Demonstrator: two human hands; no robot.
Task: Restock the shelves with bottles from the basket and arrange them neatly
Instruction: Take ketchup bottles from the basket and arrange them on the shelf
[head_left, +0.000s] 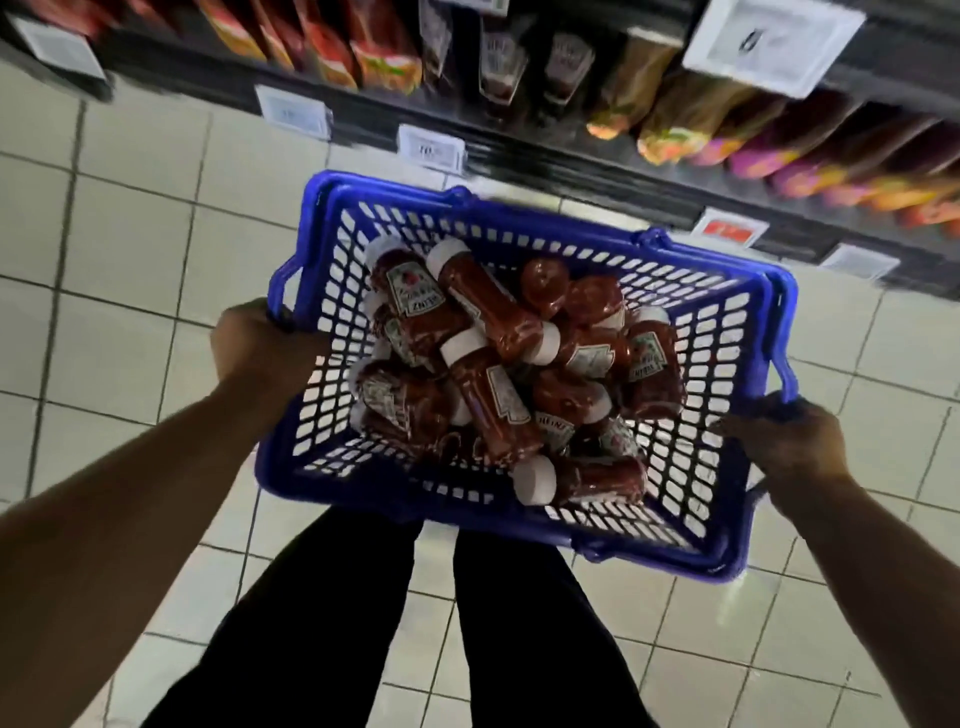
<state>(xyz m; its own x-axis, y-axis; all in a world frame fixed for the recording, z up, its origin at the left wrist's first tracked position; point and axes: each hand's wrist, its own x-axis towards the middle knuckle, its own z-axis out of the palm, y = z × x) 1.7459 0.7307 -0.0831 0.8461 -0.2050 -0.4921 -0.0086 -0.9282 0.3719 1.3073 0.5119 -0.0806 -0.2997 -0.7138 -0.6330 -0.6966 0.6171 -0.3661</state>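
A blue plastic basket (727, 364) hangs in the air in front of me, above the tiled floor. Several red ketchup bottles (493, 374) with white caps lie jumbled inside it. My left hand (254, 338) grips the basket's left rim. My right hand (784, 436) grips the right rim, fingers curled over the edge. The dark shelves (571, 150) run across the top of the view, with a few dark sauce bottles (498, 67) standing among pouches.
Colourful pouches (675, 130) and cartons (332, 47) fill the shelves, with white price tags (431, 148) along the edges. A large white tag (769, 41) hangs at upper right. Pale floor tiles (130, 234) lie below; my dark trouser legs (519, 623) show under the basket.
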